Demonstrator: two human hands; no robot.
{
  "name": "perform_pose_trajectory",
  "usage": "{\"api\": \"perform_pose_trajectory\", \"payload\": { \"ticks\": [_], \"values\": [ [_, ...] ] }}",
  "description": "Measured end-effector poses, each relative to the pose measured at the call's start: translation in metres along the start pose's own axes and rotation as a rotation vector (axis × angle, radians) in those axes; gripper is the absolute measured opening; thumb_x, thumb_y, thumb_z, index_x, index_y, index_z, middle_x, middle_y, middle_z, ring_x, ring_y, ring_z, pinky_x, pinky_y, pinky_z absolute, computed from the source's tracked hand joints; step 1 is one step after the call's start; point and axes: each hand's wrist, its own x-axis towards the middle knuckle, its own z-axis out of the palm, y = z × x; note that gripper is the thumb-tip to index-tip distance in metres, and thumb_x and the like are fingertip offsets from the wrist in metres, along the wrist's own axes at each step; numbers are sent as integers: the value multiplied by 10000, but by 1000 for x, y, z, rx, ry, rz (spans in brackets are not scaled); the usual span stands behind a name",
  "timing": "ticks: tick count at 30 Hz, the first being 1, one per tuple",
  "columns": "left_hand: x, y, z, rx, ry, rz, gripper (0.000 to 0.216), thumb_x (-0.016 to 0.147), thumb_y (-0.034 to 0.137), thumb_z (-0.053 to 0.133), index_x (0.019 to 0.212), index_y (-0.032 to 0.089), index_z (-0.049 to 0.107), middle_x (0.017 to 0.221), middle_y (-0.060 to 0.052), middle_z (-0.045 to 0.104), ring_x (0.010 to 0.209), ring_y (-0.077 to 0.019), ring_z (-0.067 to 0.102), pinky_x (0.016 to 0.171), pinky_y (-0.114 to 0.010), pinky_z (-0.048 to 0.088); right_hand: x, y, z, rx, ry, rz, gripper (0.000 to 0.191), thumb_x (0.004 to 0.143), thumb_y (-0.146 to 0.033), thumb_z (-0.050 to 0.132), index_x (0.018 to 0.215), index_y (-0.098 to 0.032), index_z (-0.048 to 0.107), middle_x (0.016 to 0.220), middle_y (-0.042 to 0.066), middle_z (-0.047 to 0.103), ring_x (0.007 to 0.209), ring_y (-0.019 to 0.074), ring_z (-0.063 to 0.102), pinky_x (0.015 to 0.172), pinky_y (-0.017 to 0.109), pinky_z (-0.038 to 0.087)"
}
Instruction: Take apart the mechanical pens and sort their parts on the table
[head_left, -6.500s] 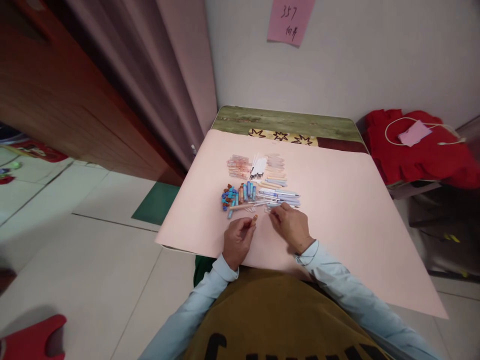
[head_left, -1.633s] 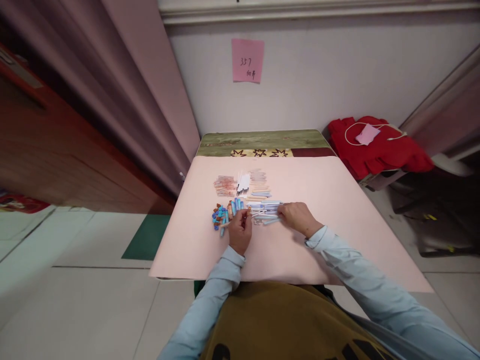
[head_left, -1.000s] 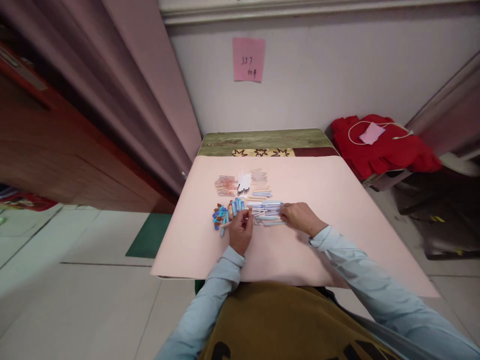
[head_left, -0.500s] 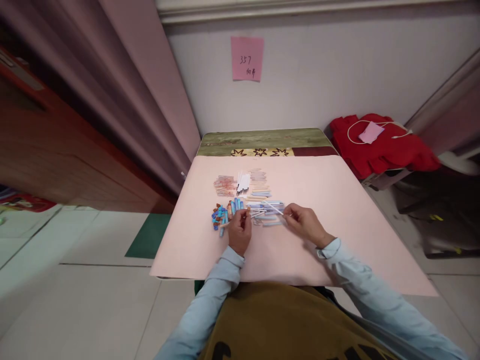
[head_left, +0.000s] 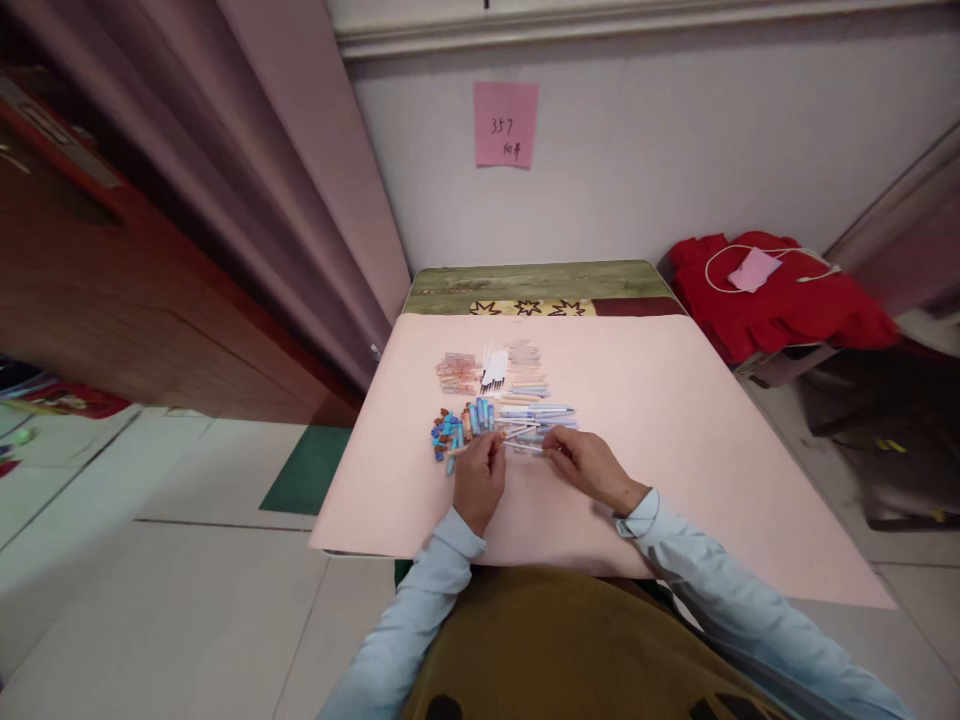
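My left hand is closed in a pinch around a light brown pen barrel, whose ends stick out on both sides of the fingers. Close by on the right, my right hand pinches a thin white pen refill. The refill's free end points at the left hand; whether it touches the barrel I cannot make out. Blue and brown pen caps lie in a heap left of my left hand. Just beyond it are short blue and brown pen pieces. Assembled-looking pens lie beyond my right hand.
Farther back lie a bunch of clear reddish tubes, white refills with black tips and pale translucent pen parts. All rest on a pink-covered table. A red cloth with a white cable sits at the right.
My right hand has moved left and slightly nearer, bringing the white refill down close to the left hand. The left hand keeps its pinch on the barrel. The view has shifted slightly.
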Motion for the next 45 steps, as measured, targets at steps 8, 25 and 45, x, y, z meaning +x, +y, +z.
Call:
{"api": "perform_pose_trajectory", "payload": {
  "ticks": [8,25,45],
  "values": [
    [-2,1,-20,33,30,-21,138,923,220,523,855,184,637,777,-25,647,704,-154,598,661,-261,445,10,-5,3,-7,26,-40,103,925,-234,518,868,-219,604,762,3,654,644,145,539,620,248,348],
    [-6,-11,-70,102,191,-36,143,939,283,549,908,186,650,848,-41,678,763,-158,636,708,-261,482,125,-2,22,-589,-72,-111,259,939,-334,569,1025,-184,762,1066,133,688,985,249,615,831,325,412],
    [20,12,-66,105,174,40,142,930,273,550,861,192,644,814,-32,675,749,-155,631,708,-258,481,33,-11,-17,-15,216,-103,166,939,-316,563,1000,-247,702,999,30,741,856,179,667,722,272,457]
  ]
}}
